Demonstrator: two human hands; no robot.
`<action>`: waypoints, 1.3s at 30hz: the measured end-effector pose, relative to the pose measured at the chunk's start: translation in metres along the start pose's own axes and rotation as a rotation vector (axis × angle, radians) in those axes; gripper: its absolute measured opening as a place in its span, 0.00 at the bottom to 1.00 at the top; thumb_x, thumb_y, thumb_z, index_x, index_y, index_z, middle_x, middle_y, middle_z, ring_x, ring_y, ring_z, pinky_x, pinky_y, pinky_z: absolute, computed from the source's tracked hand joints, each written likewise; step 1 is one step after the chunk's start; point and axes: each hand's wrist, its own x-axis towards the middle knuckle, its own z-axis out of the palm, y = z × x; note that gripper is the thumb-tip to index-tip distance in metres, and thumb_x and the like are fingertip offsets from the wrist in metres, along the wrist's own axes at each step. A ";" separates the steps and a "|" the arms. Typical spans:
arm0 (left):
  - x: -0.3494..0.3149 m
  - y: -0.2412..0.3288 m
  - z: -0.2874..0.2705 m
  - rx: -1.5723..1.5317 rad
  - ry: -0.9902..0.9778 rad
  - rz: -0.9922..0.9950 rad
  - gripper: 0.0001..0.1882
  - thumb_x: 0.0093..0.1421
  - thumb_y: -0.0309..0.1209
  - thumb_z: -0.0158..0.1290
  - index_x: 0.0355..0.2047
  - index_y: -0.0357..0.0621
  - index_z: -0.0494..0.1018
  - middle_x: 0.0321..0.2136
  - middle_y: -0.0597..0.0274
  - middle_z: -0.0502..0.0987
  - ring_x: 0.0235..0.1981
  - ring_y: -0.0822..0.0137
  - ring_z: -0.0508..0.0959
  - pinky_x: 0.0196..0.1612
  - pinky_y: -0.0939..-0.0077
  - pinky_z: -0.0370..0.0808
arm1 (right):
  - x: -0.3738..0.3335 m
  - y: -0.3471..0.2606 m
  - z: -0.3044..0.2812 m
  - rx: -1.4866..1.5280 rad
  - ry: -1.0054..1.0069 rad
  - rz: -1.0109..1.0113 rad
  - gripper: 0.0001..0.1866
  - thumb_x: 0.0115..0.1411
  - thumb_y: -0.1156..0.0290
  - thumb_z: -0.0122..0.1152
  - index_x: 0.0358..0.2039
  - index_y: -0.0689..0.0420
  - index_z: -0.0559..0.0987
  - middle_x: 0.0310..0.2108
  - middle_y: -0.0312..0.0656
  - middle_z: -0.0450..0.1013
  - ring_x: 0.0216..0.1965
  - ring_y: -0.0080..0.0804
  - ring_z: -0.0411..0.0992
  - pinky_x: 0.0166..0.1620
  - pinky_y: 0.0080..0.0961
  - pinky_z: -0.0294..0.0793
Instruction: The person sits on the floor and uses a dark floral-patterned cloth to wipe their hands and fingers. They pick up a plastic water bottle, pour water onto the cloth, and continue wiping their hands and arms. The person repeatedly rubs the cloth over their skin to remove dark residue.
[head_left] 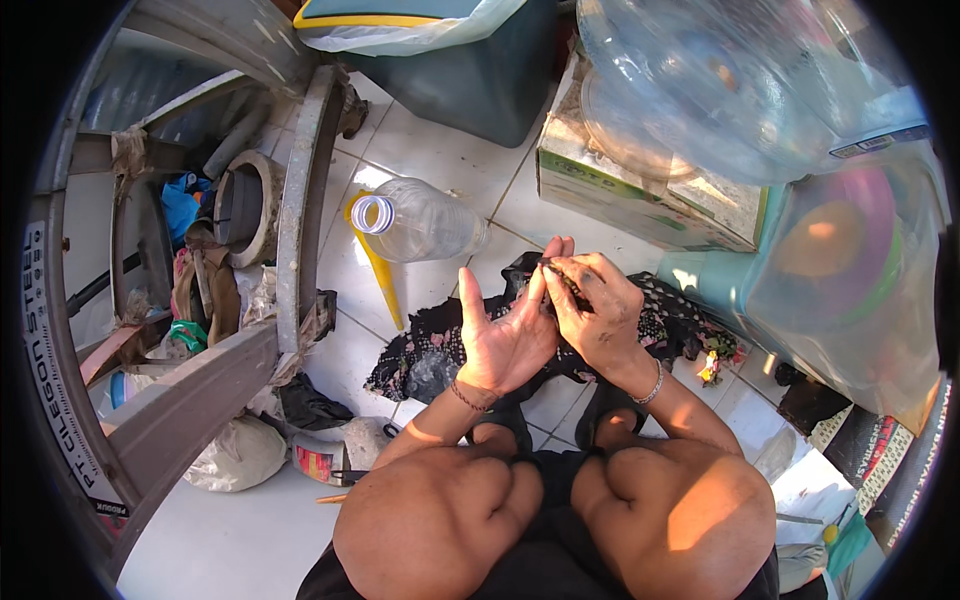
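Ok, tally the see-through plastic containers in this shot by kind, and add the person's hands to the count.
Small clear bottles lying on the floor: 1
Large clear water jugs: 1
Translucent storage tubs: 1
Hands: 2, left hand open with the palm up, right hand pinching a small dark thing against the left fingertips
Total: 5

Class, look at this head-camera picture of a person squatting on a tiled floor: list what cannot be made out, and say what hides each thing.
- Small dark thing pinched at the left hand: head view, mostly covered by the right hand; kind unclear.
- Feet: hidden by the knees and dark floral cloth.
- Large clear water jug: cut off by the top edge.
- Contents of the metal frame clutter: shadowed, too jumbled to sort.
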 end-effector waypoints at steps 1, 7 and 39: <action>0.000 -0.002 0.000 0.010 -0.013 -0.016 0.64 0.51 0.86 0.20 0.77 0.56 0.35 0.78 0.66 0.32 0.78 0.62 0.34 0.76 0.59 0.28 | 0.012 0.008 -0.001 0.065 0.041 0.131 0.08 0.57 0.78 0.70 0.38 0.61 0.83 0.31 0.43 0.78 0.26 0.36 0.78 0.29 0.28 0.78; 0.002 0.002 -0.003 0.073 -0.009 0.006 0.60 0.55 0.83 0.21 0.77 0.56 0.38 0.78 0.68 0.36 0.78 0.63 0.37 0.76 0.58 0.31 | -0.009 -0.012 0.006 0.109 0.001 0.069 0.11 0.55 0.77 0.73 0.39 0.59 0.84 0.34 0.42 0.79 0.29 0.34 0.80 0.30 0.28 0.79; 0.000 -0.007 -0.002 0.181 0.017 -0.063 0.58 0.57 0.81 0.21 0.77 0.57 0.35 0.78 0.61 0.36 0.77 0.57 0.41 0.76 0.54 0.33 | 0.002 0.022 0.010 0.009 0.071 0.194 0.09 0.58 0.76 0.71 0.40 0.60 0.84 0.33 0.43 0.79 0.29 0.36 0.78 0.30 0.26 0.78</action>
